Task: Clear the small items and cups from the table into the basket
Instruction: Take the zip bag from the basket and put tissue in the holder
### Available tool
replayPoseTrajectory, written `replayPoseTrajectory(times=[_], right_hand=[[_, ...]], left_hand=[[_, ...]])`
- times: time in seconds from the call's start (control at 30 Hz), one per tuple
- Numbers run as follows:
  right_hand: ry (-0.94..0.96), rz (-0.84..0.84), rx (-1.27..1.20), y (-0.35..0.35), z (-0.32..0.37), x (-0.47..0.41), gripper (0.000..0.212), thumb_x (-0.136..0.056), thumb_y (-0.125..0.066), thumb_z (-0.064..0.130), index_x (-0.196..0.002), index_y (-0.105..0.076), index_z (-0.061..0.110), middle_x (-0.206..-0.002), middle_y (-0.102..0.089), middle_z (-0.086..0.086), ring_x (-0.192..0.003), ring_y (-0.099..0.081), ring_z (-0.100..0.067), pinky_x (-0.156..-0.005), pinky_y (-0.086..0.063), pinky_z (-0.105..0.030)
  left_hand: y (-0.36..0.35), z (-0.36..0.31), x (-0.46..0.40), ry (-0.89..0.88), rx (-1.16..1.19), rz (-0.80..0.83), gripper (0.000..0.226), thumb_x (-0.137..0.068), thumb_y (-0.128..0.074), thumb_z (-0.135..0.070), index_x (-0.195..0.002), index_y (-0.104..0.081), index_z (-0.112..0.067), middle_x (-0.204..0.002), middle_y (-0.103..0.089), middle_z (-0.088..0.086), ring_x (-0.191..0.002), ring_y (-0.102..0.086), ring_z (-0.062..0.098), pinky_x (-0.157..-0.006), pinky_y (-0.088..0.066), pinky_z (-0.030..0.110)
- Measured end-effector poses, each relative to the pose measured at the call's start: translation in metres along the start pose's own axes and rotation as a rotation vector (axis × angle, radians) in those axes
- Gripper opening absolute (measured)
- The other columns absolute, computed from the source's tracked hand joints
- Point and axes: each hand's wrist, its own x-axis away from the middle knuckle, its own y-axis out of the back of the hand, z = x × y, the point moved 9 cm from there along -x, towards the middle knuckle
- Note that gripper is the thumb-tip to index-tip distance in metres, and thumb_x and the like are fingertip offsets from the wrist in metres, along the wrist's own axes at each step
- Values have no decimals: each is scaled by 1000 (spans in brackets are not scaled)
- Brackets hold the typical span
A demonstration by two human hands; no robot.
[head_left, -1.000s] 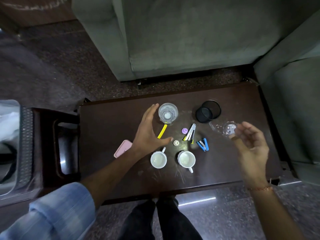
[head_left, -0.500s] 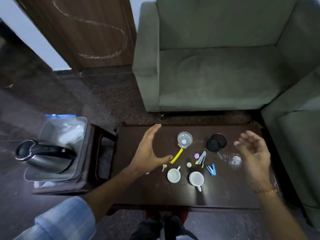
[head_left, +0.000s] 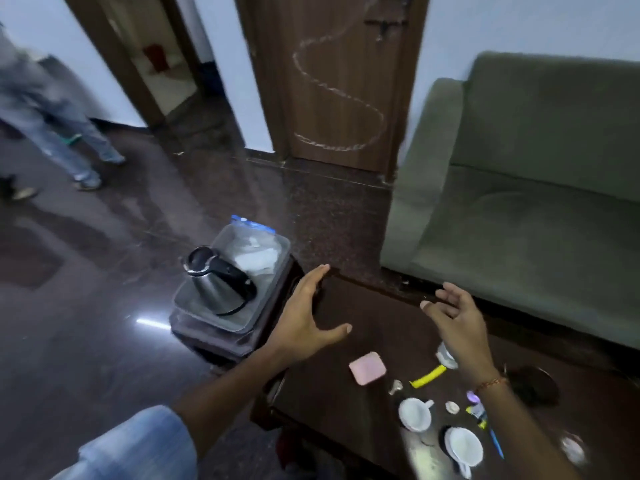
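- Both hands hover over the dark desk (head_left: 363, 306) with nothing in them. Left hand (head_left: 306, 322) is spread wide, thumb out, above the far-left corner. Right hand (head_left: 457, 323) has loose, half-curled fingers, so neither grip has hold of anything.
- Nothing looks cleared yet. All the stuff sits at the near-right end of the desk, under and past the right wrist.
- Two white cups (head_left: 415, 414) and (head_left: 463, 446) stand upright near each other. Probably ceramic, so stiff, a bit heavy and chippable. I'd take them by the handle or pinch the rim, one at a time.
- Pink case (head_left: 367, 368) lies flat by itself, left of the rest. Looks light and smooth, best grabbed by the edges.
- Yellow stick (head_left: 428, 376) is thin and light, a fingertip pinch job.
- Tiny bits beside the cups are too blurry to name and will likely be fiddly on that glossy top.
- Dark round thing (head_left: 535, 384) is far right. Can't tell what it is.
- Grey bin (head_left: 242, 299) with a kettle (head_left: 216, 285) in it sits on a stool just left of the desk. Could be the basket, not sure.
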Motion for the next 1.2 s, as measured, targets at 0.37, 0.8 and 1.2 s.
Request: replayPoseTrajectory(times=[0.37,0.8,1.2], right_hand=[[166,336,252,-308,87,-48,61,-77,-79,31,-131,-53,22,-118,-62,5,-97,-63,-12,-90,-53,-32],[239,528,776,-512,45,-150,56,-83,-66,14,-137,-54,11,-130,-63,-12,-116,-61,-26,-102,-44,-31],[430,523,1229,-566,-9,-194,41,-88,-56,14,-129,-59,8,-118,-58,-24,-109,-56,-41,-94,-50,-46]], left_hand=[[165,141,-6,166,-14,-175,100,-64,-78,-54,-146,-23,-38,-152,-33,-13,-141,-28,1,-112,-26,13],[211,235,-38,228,187,-191,103,-69,-83,-43,-148,-17,-47,-149,-33,-25,-132,-37,-10,-104,-36,11],[200,279,-61,251,242,-211,103,-68,-81,-42,-149,-18,-47,-149,-32,-25,-132,-40,-8,-105,-44,26]])
